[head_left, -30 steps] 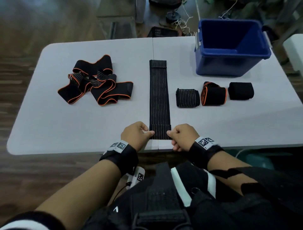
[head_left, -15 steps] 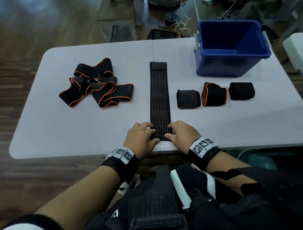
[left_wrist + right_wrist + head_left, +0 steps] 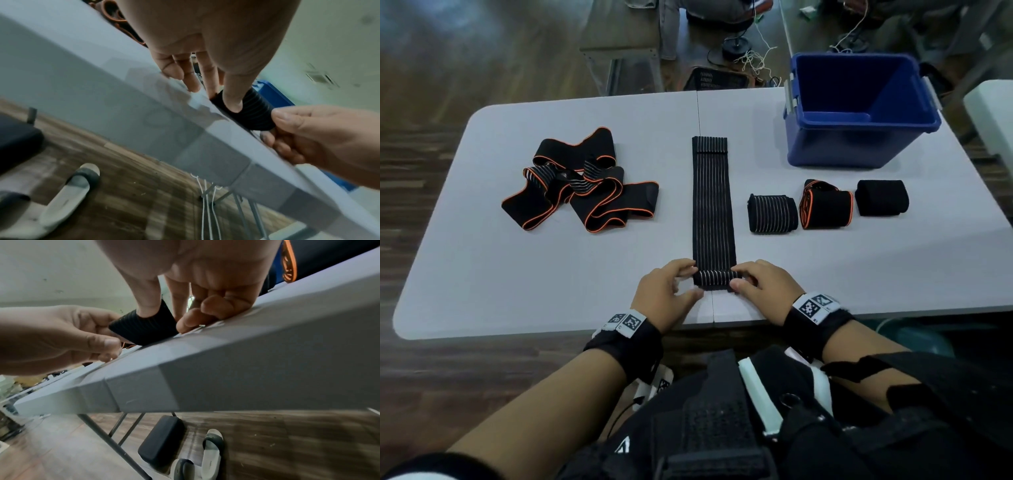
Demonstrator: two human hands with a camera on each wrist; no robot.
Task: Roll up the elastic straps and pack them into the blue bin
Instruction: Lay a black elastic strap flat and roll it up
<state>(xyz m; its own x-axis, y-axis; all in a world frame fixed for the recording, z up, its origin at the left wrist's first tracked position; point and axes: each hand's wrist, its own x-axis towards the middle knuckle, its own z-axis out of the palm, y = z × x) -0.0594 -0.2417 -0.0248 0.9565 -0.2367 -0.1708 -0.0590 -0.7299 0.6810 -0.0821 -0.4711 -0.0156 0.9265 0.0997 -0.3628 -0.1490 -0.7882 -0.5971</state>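
A long black strap with grey stripes (image 3: pixel 712 205) lies flat down the middle of the grey table (image 3: pixel 482 267). Its near end is curled into a small roll (image 3: pixel 715 279). My left hand (image 3: pixel 690 280) pinches the roll's left end and my right hand (image 3: pixel 739 277) pinches its right end. In the left wrist view the left thumb presses on the roll (image 3: pixel 252 113). The right wrist view has the right thumb on the roll (image 3: pixel 144 327). The blue bin (image 3: pixel 859 147) stands at the back right and looks empty.
Three rolled straps lie in a row before the bin: a striped one (image 3: pixel 773 214), an orange-edged one (image 3: pixel 827 205) and a plain black one (image 3: pixel 882 198). A loose pile of orange-edged and striped straps (image 3: pixel 582 185) sits at the left. The roll is close to the table's near edge.
Both hands have turned the strap's near end over from a flat pinch into a small roll, moving it slightly away from the table edge.
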